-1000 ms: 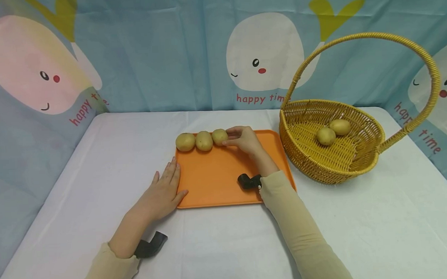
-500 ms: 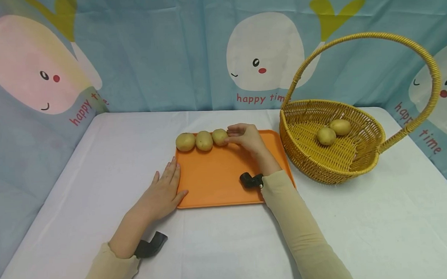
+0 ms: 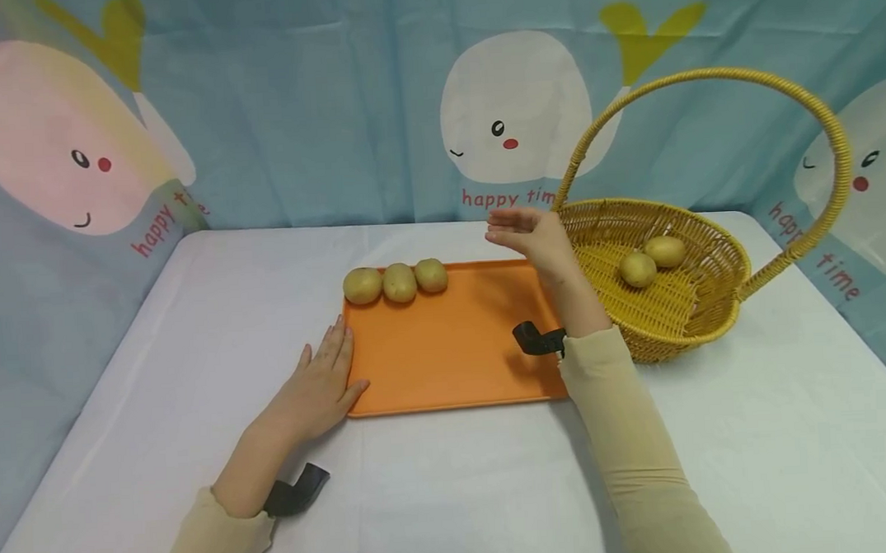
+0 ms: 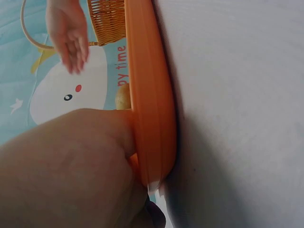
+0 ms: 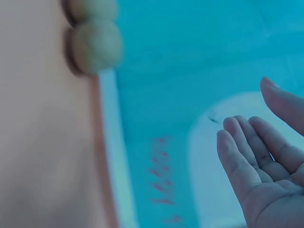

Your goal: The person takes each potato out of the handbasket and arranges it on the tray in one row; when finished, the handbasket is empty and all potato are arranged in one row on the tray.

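Observation:
Three potatoes sit in a row along the far left edge of the orange tray (image 3: 446,350): a left potato (image 3: 362,286), a middle potato (image 3: 400,283) and a right potato (image 3: 431,275). My left hand (image 3: 318,389) rests on the tray's left edge with its fingers straight. Raised above the tray's far right corner, my right hand (image 3: 541,239) holds nothing. In the right wrist view the right hand (image 5: 270,175) shows a bare palm, its thumb apart from the relaxed fingers. Part of one potato (image 4: 123,97) shows past the tray wall in the left wrist view.
A yellow wicker basket (image 3: 734,305) with a tall arched handle (image 3: 830,136) stands right of the tray. Two potatoes lie in it, a rounder potato (image 3: 638,270) and a longer potato (image 3: 665,251). A patterned curtain (image 3: 332,108) hangs behind the white tabletop (image 3: 437,491).
My right hand has let go of the right potato and moved up and right toward the basket. The left hand stays at the tray's edge. The head view has shifted slightly.

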Demonstrator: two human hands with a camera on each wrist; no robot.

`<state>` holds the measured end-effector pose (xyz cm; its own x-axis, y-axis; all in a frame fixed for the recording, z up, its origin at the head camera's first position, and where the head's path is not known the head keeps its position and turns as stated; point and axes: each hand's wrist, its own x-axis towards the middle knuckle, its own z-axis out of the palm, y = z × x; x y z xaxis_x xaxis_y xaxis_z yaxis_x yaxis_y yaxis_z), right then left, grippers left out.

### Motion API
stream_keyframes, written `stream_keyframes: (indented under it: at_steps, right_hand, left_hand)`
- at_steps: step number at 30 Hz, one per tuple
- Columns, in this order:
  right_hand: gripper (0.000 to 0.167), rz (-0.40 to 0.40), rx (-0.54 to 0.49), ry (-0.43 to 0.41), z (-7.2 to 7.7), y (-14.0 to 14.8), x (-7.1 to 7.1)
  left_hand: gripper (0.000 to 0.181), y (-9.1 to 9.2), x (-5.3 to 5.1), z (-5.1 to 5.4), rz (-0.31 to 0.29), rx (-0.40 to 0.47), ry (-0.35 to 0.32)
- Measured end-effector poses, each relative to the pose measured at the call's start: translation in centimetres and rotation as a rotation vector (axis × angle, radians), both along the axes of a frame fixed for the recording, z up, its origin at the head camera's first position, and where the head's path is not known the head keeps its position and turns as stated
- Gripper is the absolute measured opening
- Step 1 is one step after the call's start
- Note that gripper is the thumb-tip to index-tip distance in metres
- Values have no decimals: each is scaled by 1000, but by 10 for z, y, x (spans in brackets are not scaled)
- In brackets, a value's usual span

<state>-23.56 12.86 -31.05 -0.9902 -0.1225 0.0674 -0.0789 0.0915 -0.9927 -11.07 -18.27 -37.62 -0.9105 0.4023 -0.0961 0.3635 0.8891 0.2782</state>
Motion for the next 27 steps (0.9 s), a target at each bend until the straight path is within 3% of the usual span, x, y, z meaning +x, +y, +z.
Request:
stream_keyframes:
  at_steps: [6, 12, 20, 27]
  right_hand:
    - [42, -68, -13, 57, 29, 42, 5]
    - [45, -134, 66, 73, 46, 86, 12]
    - [24, -170, -24, -2, 50, 139, 11]
    - [18, -220, 17, -56, 42, 171, 8]
  left_hand:
    - [72, -1, 0, -2, 1, -1, -5]
    - [72, -2, 0, -1, -4, 10, 0]
    - [72, -2, 0, 0, -6, 18, -2]
    - [72, -2, -1, -2, -8, 24, -1]
